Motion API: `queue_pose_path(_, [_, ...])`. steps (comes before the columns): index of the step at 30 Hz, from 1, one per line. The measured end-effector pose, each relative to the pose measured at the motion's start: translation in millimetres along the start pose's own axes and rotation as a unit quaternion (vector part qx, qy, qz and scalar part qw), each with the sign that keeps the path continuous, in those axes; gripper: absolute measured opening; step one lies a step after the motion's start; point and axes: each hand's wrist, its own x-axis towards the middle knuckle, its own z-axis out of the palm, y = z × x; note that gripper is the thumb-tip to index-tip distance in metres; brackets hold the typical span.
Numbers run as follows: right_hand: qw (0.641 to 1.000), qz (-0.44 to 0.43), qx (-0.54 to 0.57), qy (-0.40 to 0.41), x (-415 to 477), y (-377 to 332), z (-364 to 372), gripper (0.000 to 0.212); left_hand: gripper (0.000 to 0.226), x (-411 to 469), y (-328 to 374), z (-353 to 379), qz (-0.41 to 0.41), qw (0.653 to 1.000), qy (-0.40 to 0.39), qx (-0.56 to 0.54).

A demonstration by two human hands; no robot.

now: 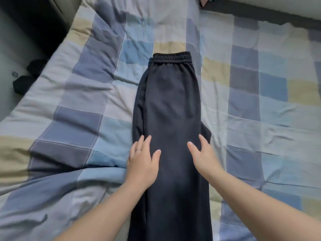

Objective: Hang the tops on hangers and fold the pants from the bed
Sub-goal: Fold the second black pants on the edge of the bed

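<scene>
where the view begins, two bare forearms reach forward over the near stretch of the pants [170, 105], whose dark navy legs lie stacked one on the other and run off the bottom edge. the left hand [143, 164] lies palm down on the left edge of the fabric, its fingers straight and a little apart, partly on the cloth and partly over the quilt [246, 122] beside it; a thin ring [138, 149] shows on one finger. the right hand [203, 157] rests on the right side of the pants at about the same height, fingers straight and close together, the thumb set apart toward the middle. neither hand curls round the cloth, which lies smooth between them. just beyond the right hand a small flap of fabric juts out to the right. farther on, the pants narrow toward the gathered elastic waistband [172, 57], lying flat near the middle of the bed. the quilt under it all is a wrinkled patchwork of blue, grey, pale and beige squares, with a raised fold at the near left. past the bed's left edge lie some dark things [26, 79], too blurred to name. at the top edge a pinkish corner [203, 2] peeks in.
</scene>
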Motion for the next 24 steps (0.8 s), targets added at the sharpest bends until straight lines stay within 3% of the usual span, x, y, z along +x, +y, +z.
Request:
queue_pose_path(13, [0.995,0.032,-0.033,-0.083,-151,152,-13,0.063,0.065,-238,-76,74,-0.130,0.990,-0.019,-0.061])
queue_pose_path(20, [0.992,0.094,0.016,-0.083,-170,246,20,0.058,0.074,-266,-135,110,-0.199,0.977,-0.023,-0.070])
queue_pose_path(24, [0.995,0.083,-0.012,-0.055,-174,288,35,0.062,0.060,-264,-151,132,-0.200,0.978,-0.054,-0.029])
